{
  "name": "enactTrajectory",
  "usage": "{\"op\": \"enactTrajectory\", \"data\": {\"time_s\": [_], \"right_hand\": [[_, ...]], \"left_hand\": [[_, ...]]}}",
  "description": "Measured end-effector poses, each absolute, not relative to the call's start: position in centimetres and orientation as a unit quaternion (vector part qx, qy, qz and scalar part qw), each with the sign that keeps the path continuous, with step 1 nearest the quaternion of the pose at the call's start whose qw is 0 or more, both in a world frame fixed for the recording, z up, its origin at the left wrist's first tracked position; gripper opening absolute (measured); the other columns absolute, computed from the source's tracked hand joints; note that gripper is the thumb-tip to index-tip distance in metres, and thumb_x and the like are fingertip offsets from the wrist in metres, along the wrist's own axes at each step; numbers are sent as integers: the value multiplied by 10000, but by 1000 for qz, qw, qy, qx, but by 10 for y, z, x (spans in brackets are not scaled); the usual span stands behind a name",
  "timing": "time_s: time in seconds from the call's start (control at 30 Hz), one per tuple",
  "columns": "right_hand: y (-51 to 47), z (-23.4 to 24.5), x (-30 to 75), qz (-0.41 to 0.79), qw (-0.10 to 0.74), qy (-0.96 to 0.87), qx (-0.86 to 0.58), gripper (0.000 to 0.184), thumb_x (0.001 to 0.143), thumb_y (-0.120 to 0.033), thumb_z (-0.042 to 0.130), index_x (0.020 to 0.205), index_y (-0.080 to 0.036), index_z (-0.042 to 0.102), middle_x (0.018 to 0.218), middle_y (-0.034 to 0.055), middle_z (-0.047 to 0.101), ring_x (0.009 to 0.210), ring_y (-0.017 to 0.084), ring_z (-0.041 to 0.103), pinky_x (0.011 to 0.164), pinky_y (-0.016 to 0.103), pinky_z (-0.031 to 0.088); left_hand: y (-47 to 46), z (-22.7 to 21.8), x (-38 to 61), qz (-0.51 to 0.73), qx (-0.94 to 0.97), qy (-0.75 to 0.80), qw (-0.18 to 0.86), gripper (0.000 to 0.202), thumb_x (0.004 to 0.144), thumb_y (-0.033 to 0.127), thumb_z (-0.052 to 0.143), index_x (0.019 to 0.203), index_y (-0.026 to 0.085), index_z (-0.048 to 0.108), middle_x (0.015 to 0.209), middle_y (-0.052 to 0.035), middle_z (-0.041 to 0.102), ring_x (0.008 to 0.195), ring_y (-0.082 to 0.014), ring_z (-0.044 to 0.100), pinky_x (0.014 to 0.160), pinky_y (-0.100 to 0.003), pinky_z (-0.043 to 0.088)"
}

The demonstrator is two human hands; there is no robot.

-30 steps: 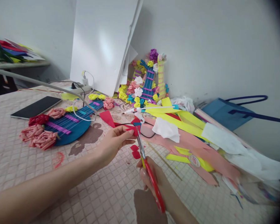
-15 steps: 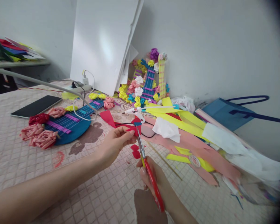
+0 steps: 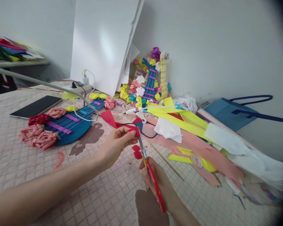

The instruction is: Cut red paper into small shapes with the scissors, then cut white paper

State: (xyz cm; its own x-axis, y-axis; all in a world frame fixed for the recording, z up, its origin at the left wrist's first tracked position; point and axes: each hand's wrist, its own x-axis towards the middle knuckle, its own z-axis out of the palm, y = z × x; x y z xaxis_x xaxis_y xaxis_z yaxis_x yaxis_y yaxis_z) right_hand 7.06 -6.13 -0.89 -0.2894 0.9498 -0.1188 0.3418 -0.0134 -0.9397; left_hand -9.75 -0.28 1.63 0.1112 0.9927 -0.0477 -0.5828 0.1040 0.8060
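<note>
My left hand [image 3: 115,145] pinches a small red paper piece [image 3: 133,129] above the tiled table. My right hand [image 3: 157,183] grips red-handled scissors [image 3: 151,175], whose blades point up into the red piece. Two small red cut-offs [image 3: 136,151] lie on the table just below the blades. A red paper strip [image 3: 108,118] lies behind my left hand.
A blue paper guitar [image 3: 70,124] with pink and red paper roses [image 3: 37,135] lies at left, a dark tablet [image 3: 36,106] behind it. A glue gun [image 3: 134,111], yellow and pink paper strips [image 3: 186,125], a flower-covered craft [image 3: 151,81], a white board [image 3: 103,44] and a blue bag [image 3: 228,111] stand behind.
Both hands stay almost still with the scissors at the red piece; the view shifts very slightly.
</note>
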Motion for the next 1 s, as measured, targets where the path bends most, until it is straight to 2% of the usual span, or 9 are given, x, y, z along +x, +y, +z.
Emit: {"op": "enactTrajectory", "data": {"time_s": [0.37, 0.7, 1.0], "right_hand": [[-62, -6, 68, 508, 314, -618, -512, 366, 836, -554, 510, 719, -226, 394, 558, -68, 386, 465, 103, 386, 455, 244, 364], [-62, -18, 72, 502, 319, -650, -473, 386, 894, -589, 418, 881, -206, 469, 641, -53, 397, 518, 102, 404, 489, 227, 403], [-63, -2, 69, 480, 310, -656, -493, 347, 866, -558, 447, 784, -222, 421, 656, -44, 425, 526, 114, 430, 500, 255, 385]], "left_hand": [[-2, 15, -98, 587, 322, 305, 677, 147, 734, 188, 746, 720, 154, 604, 700, 3, 682, 666, -112, 641, 739, -257, 514], [-3, 17, -98, 585, 326, 304, 678, 156, 737, 186, 747, 717, 156, 595, 712, 3, 681, 674, -111, 642, 725, -245, 514], [-3, 15, -98, 588, 328, 301, 675, 151, 732, 185, 747, 730, 155, 599, 711, 4, 679, 671, -115, 645, 733, -255, 518]]}}
